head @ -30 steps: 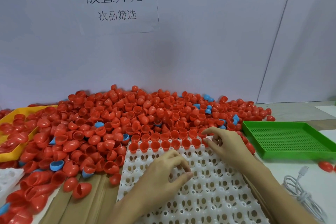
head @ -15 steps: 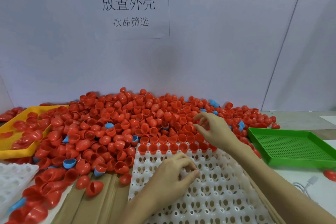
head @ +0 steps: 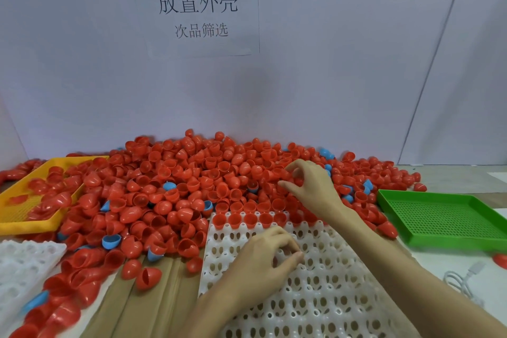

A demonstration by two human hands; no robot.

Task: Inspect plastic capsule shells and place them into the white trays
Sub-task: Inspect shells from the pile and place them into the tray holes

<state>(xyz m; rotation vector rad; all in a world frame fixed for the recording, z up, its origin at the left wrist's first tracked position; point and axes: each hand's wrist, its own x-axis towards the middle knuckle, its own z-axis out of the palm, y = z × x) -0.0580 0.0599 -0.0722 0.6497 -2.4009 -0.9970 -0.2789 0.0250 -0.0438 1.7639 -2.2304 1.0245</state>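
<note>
While the left hand point(head: 263, 258) rests loosely curled and empty on the white tray point(head: 329, 282), the right hand point(head: 310, 186) pinches among the red capsule-shell pile point(head: 178, 181) beyond the tray's filled top row.

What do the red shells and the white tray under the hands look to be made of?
Red shells: thin moulded plastic, glossy, with bright highlights on the curves. White tray: moulded plastic too, duller and slightly translucent, with the brown surface showing through its holes.
</note>
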